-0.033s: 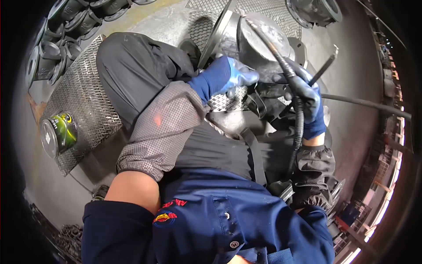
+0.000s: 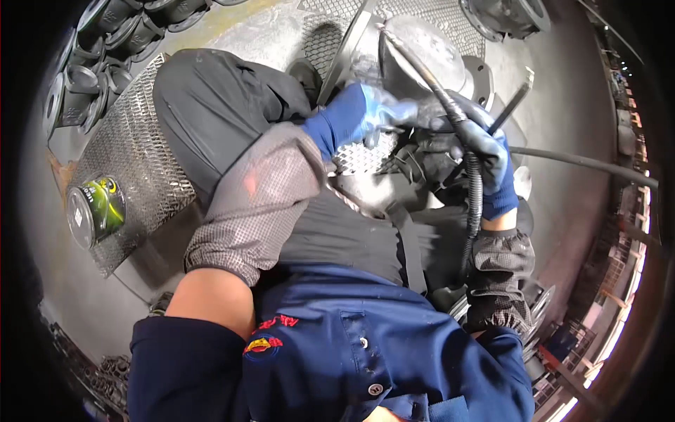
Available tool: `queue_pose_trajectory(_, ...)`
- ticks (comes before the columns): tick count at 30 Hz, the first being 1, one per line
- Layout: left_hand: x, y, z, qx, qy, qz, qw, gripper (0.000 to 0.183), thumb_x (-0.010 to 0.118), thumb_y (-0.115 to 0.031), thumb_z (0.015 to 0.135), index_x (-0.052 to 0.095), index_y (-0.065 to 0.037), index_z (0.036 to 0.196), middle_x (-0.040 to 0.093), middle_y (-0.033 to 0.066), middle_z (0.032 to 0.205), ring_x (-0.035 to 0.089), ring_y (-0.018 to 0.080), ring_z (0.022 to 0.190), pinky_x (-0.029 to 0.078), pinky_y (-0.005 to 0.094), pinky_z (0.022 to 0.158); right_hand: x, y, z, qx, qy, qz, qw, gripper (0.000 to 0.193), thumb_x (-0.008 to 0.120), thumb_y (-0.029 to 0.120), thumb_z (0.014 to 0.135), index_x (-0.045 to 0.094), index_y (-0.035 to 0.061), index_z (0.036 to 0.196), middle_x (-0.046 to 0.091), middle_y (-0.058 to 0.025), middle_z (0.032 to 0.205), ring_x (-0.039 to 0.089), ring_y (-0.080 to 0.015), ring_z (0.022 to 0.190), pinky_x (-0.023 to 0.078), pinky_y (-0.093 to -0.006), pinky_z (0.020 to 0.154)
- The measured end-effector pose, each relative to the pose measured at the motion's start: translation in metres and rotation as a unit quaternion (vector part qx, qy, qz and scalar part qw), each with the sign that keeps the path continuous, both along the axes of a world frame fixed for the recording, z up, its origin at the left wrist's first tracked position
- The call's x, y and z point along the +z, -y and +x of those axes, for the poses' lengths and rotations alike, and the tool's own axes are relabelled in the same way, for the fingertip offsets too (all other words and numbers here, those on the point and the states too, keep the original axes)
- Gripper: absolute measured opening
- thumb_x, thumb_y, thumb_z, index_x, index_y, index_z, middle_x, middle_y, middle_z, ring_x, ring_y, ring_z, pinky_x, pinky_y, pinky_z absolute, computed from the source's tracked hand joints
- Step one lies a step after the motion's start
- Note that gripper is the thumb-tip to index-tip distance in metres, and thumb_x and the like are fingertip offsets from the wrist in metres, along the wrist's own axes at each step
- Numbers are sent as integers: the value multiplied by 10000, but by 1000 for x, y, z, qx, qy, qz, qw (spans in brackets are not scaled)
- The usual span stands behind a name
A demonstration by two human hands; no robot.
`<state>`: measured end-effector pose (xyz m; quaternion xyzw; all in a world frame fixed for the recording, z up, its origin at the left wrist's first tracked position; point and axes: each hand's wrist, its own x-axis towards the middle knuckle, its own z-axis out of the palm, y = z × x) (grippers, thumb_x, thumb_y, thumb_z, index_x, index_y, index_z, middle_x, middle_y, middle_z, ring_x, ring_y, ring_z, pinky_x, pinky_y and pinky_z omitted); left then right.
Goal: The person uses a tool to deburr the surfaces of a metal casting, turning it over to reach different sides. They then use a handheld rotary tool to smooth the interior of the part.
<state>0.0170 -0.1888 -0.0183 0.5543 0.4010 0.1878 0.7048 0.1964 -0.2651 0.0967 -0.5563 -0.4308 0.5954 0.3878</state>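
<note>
My right hand (image 2: 489,151), in a blue glove with dark-coated fingers, is wrapped round a long thin metal-tipped rod tool (image 2: 425,74) with a ribbed black hose (image 2: 474,193) running down toward my lap. A short dark bar with a pale tip (image 2: 517,102) sticks up beside the same hand; whether I grip it too is hidden. My left hand (image 2: 376,112), gloved in blue, is just left of the right fingers, its own fingers smeared by motion. Beyond both hands lies a grey round metal casting (image 2: 429,56) with a flat flange plate (image 2: 348,49) at its left.
Several dark flanged castings (image 2: 105,63) are stacked at upper left, and another casting (image 2: 503,15) lies at upper right. A metal mesh step (image 2: 137,151) carries a green can (image 2: 98,211). A dark cable (image 2: 583,160) runs off right. My bent leg (image 2: 214,112) is beside the work.
My left hand has shifted very slightly right. The rod tool's tip has edged a little left and down; the right hand keeps its hold.
</note>
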Motion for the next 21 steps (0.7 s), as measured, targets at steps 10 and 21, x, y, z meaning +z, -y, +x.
queue_pose_trajectory(10, -3, 9, 13, 96, 130, -123, 979, 422, 430, -409, 921, 685, -74, 956, 517, -15, 563, 427, 37, 482, 322, 158, 421, -75, 9, 9, 27, 45, -94, 994, 364, 631, 207, 831, 579, -33, 1098, 647, -73, 880, 590, -98, 714, 465, -200, 586)
queue_pose_trajectory(21, -4, 18, 12, 89, 259, -299, 914, 411, 528, -371, 868, 636, 24, 900, 552, 30, 611, 457, 89, 435, 373, 222, 402, -93, -1, -19, 49, -321, -177, 929, 365, 438, 278, 922, 429, 26, 1186, 591, -42, 813, 631, -185, 622, 443, -176, 418)
